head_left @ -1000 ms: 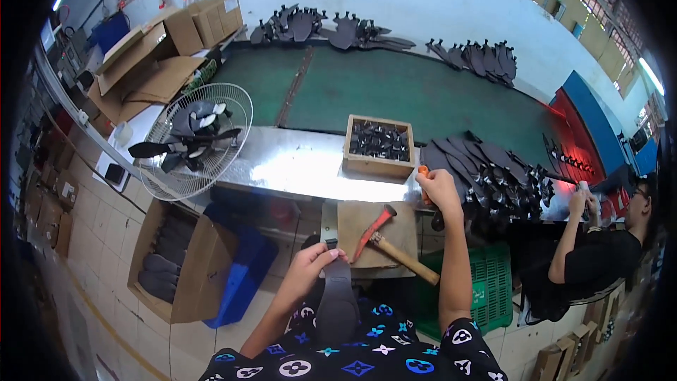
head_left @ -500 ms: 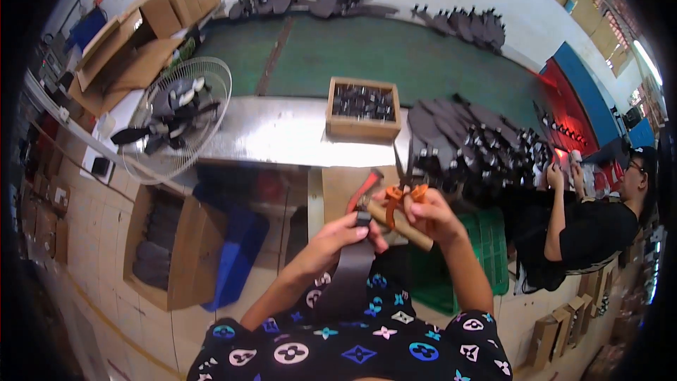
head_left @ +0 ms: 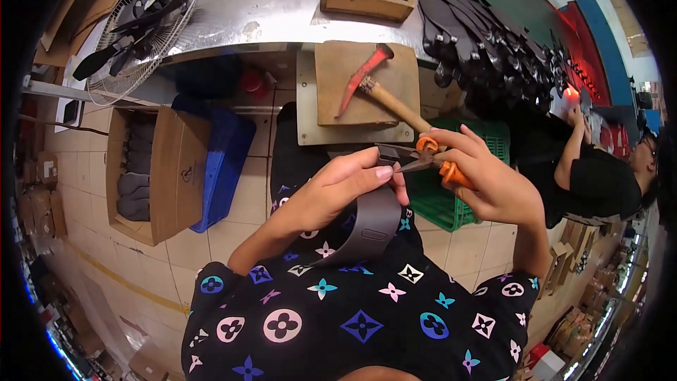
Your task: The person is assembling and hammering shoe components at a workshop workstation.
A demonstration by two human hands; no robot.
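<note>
My left hand [head_left: 345, 187] is closed around the upper end of a dark grey strap-like strip [head_left: 363, 229], which curves down against my shirt. A small slot outline shows on its face. My right hand [head_left: 486, 173] grips orange-handled pliers [head_left: 425, 158], their pointed jaws parted and directed left at the strip's end by my left fingertips. Whether the jaws touch the strip I cannot tell. Just beyond my hands, a hammer [head_left: 395, 104] with a red head and wooden handle lies on a brown board [head_left: 335, 70]; its handle end reaches behind my right fingers.
A wooden box [head_left: 367, 4] of small black parts stands on the metal-edged bench [head_left: 261, 17]. Grey paddle-shaped pieces [head_left: 465, 32] are piled beside it. At left are a wire fan guard [head_left: 176, 32], a carton [head_left: 180, 183] and a blue bin [head_left: 229, 169]. A co-worker [head_left: 599, 176] sits at right near a green crate [head_left: 451, 201].
The pliers have swung from pointing up to pointing left at the strip's end. My view has tipped down, and my right hand has moved outward, showing more of the hammer and board.
</note>
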